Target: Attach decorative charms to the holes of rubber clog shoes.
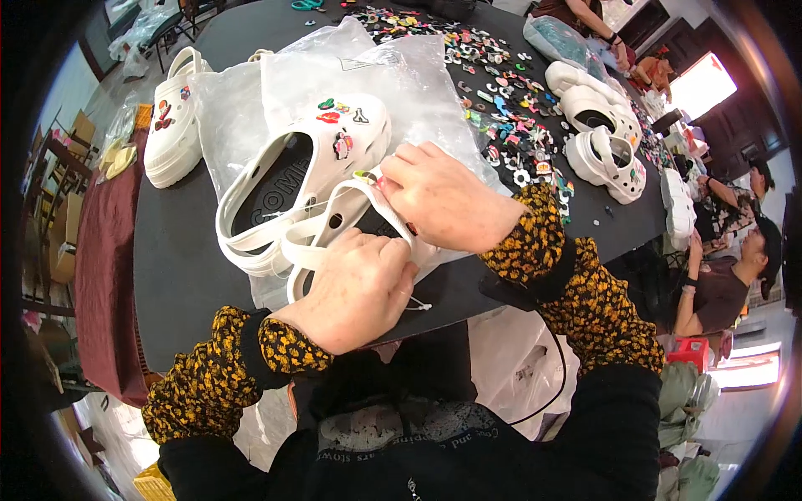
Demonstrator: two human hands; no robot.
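A white clog (313, 252) lies at the table's near edge with both my hands on it. My left hand (355, 288) is closed on its side, the fingertips hidden at the shoe's opening. My right hand (439, 199) is curled closed on its upper; what the fingertips touch is hidden. Beside those fingers shows a small yellow-green charm (365, 176) on the shoe. Touching it on the far left side is a second white clog (368, 121), dark inside, with several colourful charms on its upper. A thin clear tag cord (301, 209) runs across the two shoes.
Clear plastic bags (409, 79) lie under and behind the shoes. Loose colourful charms (501, 92) spread over the dark table (188, 275). Another charmed clog (174, 125) stands at left, several more white clogs (614, 163) at right. Other people (723, 280) sit along the right side.
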